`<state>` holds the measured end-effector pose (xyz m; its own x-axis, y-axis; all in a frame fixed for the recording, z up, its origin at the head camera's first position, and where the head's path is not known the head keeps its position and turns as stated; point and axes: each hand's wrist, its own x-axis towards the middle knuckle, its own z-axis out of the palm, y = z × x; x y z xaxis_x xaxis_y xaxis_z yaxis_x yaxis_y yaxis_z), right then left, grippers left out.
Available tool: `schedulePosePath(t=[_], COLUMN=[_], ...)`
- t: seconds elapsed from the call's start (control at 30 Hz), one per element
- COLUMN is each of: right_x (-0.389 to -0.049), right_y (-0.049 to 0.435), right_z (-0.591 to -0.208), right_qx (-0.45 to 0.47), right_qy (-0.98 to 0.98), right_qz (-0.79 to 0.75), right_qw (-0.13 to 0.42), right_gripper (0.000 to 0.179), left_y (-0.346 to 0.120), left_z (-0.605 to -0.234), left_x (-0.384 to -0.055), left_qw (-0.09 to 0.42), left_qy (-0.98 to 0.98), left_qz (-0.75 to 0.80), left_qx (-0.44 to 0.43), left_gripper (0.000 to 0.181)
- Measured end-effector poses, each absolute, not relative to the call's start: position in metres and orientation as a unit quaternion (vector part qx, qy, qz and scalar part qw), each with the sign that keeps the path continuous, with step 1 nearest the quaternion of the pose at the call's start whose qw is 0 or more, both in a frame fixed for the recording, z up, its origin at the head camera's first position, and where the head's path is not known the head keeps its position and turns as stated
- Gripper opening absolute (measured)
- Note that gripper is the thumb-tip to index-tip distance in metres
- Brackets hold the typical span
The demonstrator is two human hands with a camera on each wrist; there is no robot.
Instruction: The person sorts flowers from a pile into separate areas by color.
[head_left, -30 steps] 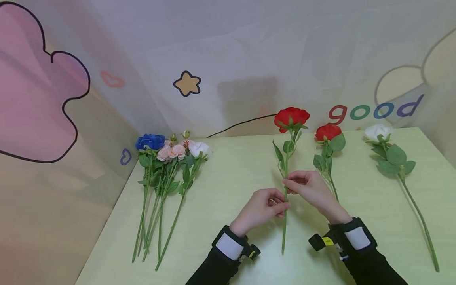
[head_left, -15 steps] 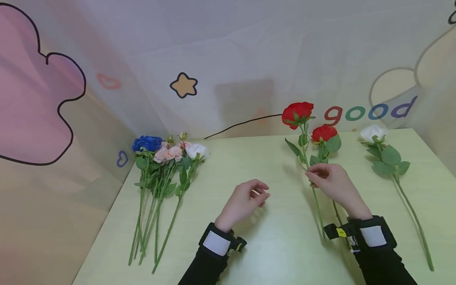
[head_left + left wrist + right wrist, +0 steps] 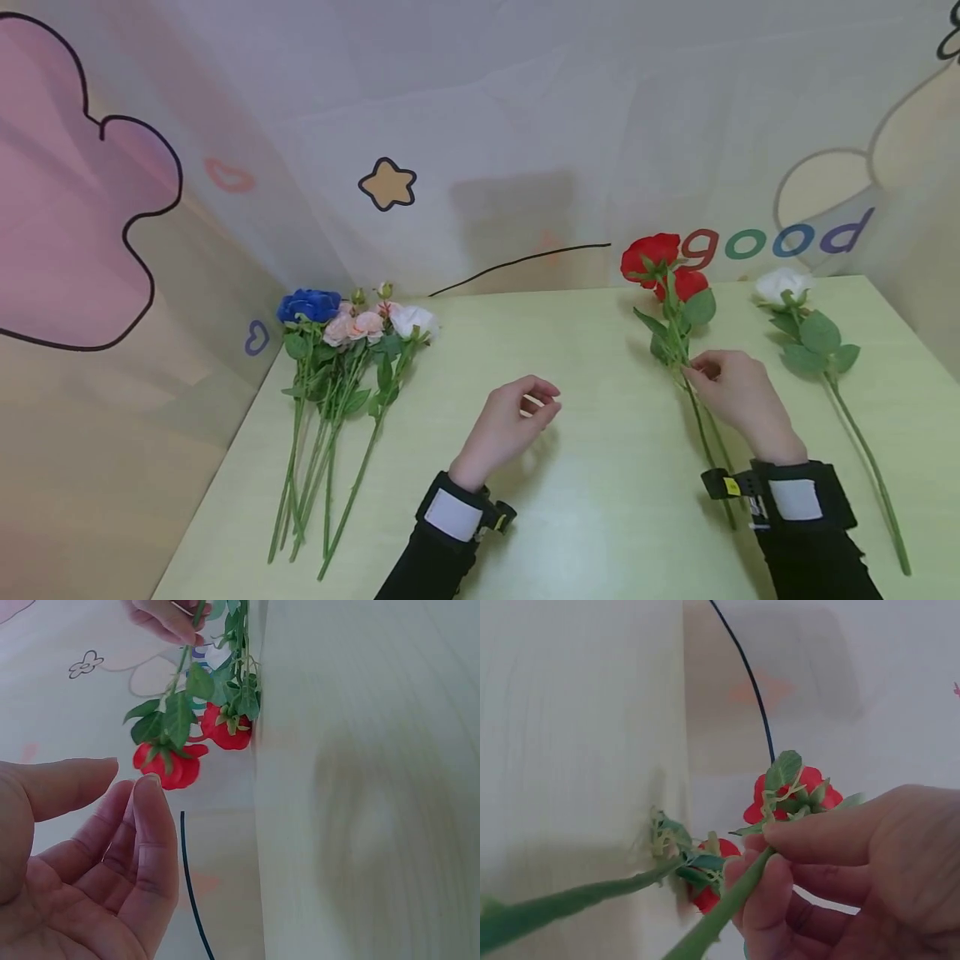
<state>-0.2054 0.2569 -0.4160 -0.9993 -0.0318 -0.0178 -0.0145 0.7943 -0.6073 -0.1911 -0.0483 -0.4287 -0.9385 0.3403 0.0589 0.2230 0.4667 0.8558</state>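
My right hand [image 3: 744,398] pinches the green stem of a red rose [image 3: 648,257] between thumb and fingers, as the right wrist view shows on the stem [image 3: 731,904]. This bloom overlaps a second red rose [image 3: 688,284] behind it, whose stem runs close alongside on the table. In the left wrist view both blooms hang beyond the fingers. My left hand [image 3: 504,431] hovers over the middle of the table, holding nothing, its fingers loosely bent with a gap to the thumb. To the right of my right hand lies a white rose [image 3: 783,286] with a long stem.
On the left of the pale table [image 3: 585,533] lies a group of flowers: a blue flower [image 3: 309,305], pink roses [image 3: 367,325] and a white rose [image 3: 414,320]. A printed backdrop [image 3: 510,108] rises behind the table's back edge.
My left hand has let go of the stem and drawn back left. My right hand has carried the red rose rightward and lowered it beside the other red rose.
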Motion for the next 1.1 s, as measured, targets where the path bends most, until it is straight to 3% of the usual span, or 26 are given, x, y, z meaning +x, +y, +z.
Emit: schedulePosePath(t=[0.37,0.6,1.1], right_x=[-0.209,-0.211,-0.208], right_y=[0.263,0.264,0.262], right_z=[-0.436,-0.446,-0.439], right_qx=[0.001,0.01,0.026], right_qy=[0.949,0.949,0.946], right_qz=[-0.304,-0.306,-0.306], right_qw=[0.08,0.077,0.106], right_gripper=[0.031,0.025,0.036], left_y=[-0.048,-0.048,-0.049], left_z=[-0.43,-0.432,-0.432], left_x=[-0.19,-0.191,-0.192], left_qw=[0.082,0.079,0.08], left_qy=[0.853,0.855,0.856], left_qz=[0.485,0.479,0.477], left_qx=[0.178,0.183,0.184], left_gripper=[0.022,0.022,0.023])
